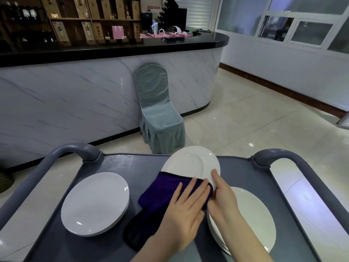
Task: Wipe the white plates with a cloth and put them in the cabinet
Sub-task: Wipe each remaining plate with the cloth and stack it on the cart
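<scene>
Well — left hand (181, 210) lies flat on cloth (160, 191), right hand (222, 197) grips plate (188, 163).

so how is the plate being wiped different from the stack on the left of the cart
The held plate is tilted up; the left stack lies flat on the cart. The held plate is partly covered by the purple cloth under the left hand, and the right hand grips its edge; the left stack is bare and untouched. Both are white and round.
</scene>
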A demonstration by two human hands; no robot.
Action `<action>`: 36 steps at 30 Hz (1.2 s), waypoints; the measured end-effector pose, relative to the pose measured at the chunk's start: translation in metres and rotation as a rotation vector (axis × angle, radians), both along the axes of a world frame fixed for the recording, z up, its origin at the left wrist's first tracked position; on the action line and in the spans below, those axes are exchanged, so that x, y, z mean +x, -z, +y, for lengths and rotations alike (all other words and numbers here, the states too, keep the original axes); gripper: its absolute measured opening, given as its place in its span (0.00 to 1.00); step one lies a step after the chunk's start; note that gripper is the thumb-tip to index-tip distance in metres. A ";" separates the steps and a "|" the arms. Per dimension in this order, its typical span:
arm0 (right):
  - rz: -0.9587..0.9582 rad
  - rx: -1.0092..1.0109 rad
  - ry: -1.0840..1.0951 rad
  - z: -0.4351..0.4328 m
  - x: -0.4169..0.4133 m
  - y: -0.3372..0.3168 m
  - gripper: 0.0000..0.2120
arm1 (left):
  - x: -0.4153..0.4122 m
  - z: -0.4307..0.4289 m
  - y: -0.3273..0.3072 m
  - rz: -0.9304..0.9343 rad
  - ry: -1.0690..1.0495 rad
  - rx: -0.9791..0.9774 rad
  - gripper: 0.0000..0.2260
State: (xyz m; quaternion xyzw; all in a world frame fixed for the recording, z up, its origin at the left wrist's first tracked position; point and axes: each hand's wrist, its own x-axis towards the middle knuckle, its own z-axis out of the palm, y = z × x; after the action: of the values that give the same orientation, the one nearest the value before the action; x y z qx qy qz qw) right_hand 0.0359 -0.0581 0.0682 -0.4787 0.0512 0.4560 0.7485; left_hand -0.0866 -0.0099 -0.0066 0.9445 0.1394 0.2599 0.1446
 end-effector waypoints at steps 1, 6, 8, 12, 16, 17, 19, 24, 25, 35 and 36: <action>0.010 -0.009 0.001 0.000 0.000 0.000 0.14 | 0.003 0.003 -0.004 0.000 0.017 0.022 0.28; 0.015 0.042 -0.040 -0.004 0.015 -0.010 0.16 | 0.000 0.002 0.004 -0.036 -0.045 0.017 0.29; -0.022 0.065 -0.021 -0.006 0.024 -0.012 0.17 | -0.007 -0.001 0.016 -0.039 -0.115 -0.050 0.32; -0.073 0.070 -0.029 -0.011 0.030 -0.010 0.16 | -0.007 0.011 0.024 -0.251 -0.211 -0.557 0.28; -0.112 0.073 -0.128 -0.018 0.022 -0.003 0.16 | 0.003 0.051 0.007 -0.357 -0.308 -0.828 0.24; -0.130 0.072 -0.152 -0.019 0.021 -0.001 0.16 | 0.003 0.065 0.002 -0.309 -0.315 -0.847 0.24; -0.174 0.067 -0.199 -0.019 0.018 0.001 0.16 | 0.002 0.087 -0.006 -0.217 -0.264 -0.826 0.24; -0.257 0.021 -0.281 -0.015 0.011 0.001 0.15 | 0.003 0.099 -0.024 -0.038 -0.133 -0.522 0.25; -0.272 0.015 -0.299 -0.014 0.011 0.002 0.16 | 0.005 0.096 -0.025 -0.010 -0.114 -0.469 0.25; -0.257 -0.078 -0.282 -0.009 0.007 0.010 0.14 | -0.001 0.022 -0.007 -0.040 0.067 -0.124 0.28; -0.238 -0.079 -0.261 -0.008 0.008 0.010 0.14 | -0.004 0.014 0.000 -0.033 0.086 -0.089 0.29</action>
State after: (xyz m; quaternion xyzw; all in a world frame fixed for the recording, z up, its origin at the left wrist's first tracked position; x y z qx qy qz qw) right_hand 0.0442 -0.0665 0.0582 -0.5609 -0.0825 0.4870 0.6644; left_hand -0.0903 0.0039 -0.0062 0.9378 0.1077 0.2626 0.1998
